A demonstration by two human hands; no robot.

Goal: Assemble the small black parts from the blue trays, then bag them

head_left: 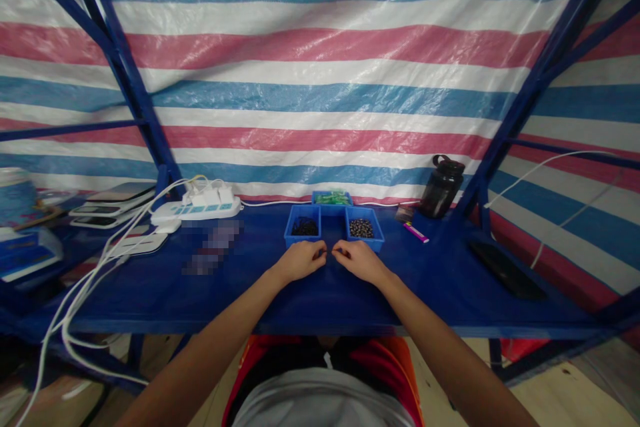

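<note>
My left hand (pixel 303 260) is over the blue table just in front of a blue bin (pixel 288 232) of small dark parts (pixel 305 227). Its fingers are curled with thumb and fingertips together; anything between them is too small to make out. Facing it, with a narrow gap between, my right hand (pixel 361 260) is pinched the same way, near a second blue bin (pixel 381 239) holding small shiny, metallic-looking pieces (pixel 361 228). Behind these two, a third blue bin (pixel 332 205) contains green packets or pieces (pixel 332 197).
A white power strip (pixel 200 210) with chargers and trailing white cables (pixel 85 293) lies left, near stacked devices (pixel 113 207). On the right stand a dark bottle (pixel 442 187), a purple-pink packet (pixel 416 232) and a black flat object (pixel 505 268). Blue metal posts (pixel 123 73) frame the table.
</note>
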